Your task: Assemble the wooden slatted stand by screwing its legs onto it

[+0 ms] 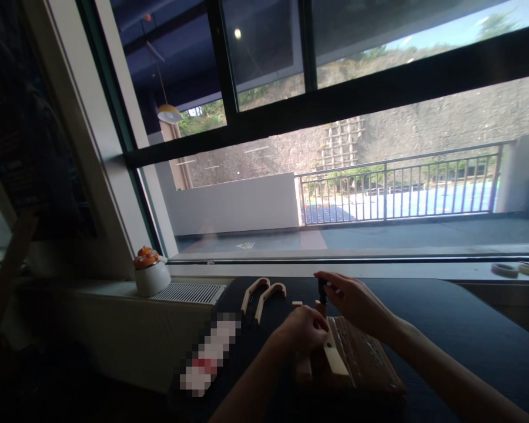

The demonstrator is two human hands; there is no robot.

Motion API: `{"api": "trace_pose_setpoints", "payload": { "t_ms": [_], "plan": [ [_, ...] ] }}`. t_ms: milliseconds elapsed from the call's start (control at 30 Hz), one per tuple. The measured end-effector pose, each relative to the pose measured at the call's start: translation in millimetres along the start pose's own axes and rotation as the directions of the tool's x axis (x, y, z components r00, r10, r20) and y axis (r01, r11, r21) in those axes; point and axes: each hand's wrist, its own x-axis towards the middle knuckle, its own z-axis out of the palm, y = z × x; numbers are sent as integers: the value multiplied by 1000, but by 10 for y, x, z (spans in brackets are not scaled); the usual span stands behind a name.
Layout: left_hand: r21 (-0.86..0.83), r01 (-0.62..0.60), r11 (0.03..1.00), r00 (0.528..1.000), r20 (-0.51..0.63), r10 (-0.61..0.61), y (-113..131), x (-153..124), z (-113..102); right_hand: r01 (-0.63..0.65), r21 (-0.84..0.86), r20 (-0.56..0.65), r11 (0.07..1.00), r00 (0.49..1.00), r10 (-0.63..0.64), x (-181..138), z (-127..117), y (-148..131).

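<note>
A brown wooden block or box point(372, 364) lies on the dark table in front of me, with a pale wooden piece point(336, 359) that has a dark hole resting along it. My left hand point(300, 329) is closed, its fingertips pinched at the far end of that pale piece. Just beyond it, my right hand point(346, 294) grips the upright black handle of a tool point(321, 289); the tool's tip is hidden from me. Two curved, hook-shaped wooden pieces point(264, 299) lie to the left of my hands. A small pale wood bit point(297, 304) sits beyond my left hand.
The dark table point(449, 329) reaches to a window sill. Two rolls of tape point(505, 270) lie on the sill at right. A white pot with an orange top point(151, 273) stands at left, beside a vent grille point(194, 292). A blurred-out pale packet point(211, 355) is at the table's left edge.
</note>
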Motion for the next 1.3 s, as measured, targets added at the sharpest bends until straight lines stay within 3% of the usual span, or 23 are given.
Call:
{"api": "trace_pose_setpoints", "payload": {
  "t_ms": [133,200,367,700,1300],
  "plan": [
    [54,29,998,974,-227,-16,-92,100,157,3,0,-10,1000,1000,-3,-12,9,29],
    [48,50,998,962,-270,-35,-101,110,176,3,-23,-16,1000,1000,-4,-10,28,53],
    [65,33,997,976,-215,-18,-40,91,171,7,-48,-29,999,1000,-8,6,59,96],
    [75,111,991,960,-267,-88,-50,110,227,14,-27,-41,1000,999,-15,16,14,0],
    [43,99,994,962,-261,-85,-31,82,202,-42,-109,-65,993,997,35,58,13,54]
  ]
}}
